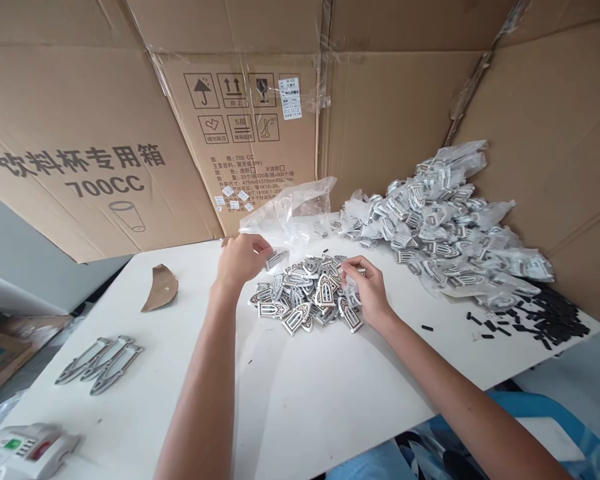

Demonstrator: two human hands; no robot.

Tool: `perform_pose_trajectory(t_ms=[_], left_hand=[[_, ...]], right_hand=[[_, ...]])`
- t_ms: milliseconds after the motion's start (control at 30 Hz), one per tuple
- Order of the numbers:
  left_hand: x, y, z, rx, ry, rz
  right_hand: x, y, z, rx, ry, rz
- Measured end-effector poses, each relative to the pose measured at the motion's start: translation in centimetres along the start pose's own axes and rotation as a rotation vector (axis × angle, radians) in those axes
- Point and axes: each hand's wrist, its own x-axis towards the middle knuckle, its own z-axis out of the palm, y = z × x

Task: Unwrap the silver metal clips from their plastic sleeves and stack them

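A pile of silver arch-shaped metal pieces (325,291) with cut-out slots lies on the white table (290,387) between my hands. At its far left edge, my left hand (243,259) pinches a silver metal piece (277,259) between thumb and fingers; it seems to have clear plastic about it. My right hand (369,291) is closed at the pile's right side. Clear plastic, apparently a small bag (351,293), hangs under its fingertips, and whether a metal piece is inside is hard to see.
Many bagged metal pieces (430,227) are heaped at the back right, beside loose black strips (545,320). A clear plastic bag (295,210) lies behind the pile. Larger silver frames (103,363), a cardboard scrap (161,288) and a white device (27,450) are leftward. Cardboard walls (380,120) enclose the back.
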Motion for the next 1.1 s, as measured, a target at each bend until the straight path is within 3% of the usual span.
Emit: perform_pose_trajectory(t_ms=[367, 733, 1100], left_hand=[[0.5, -0.6, 0.7, 0.0, 0.005, -0.089], [0.7, -1.0, 0.8, 0.094, 0.029, -0.095], [0.7, -1.6, 1.2, 0.166, -0.039, -0.065]], right_hand=[[0.0, 0.1, 0.0, -0.008, 0.005, 0.003], [0.0, 0.1, -0.1, -0.021, 0.005, -0.018], [0.0, 0.2, -0.1, -0.005, -0.008, 0.012]])
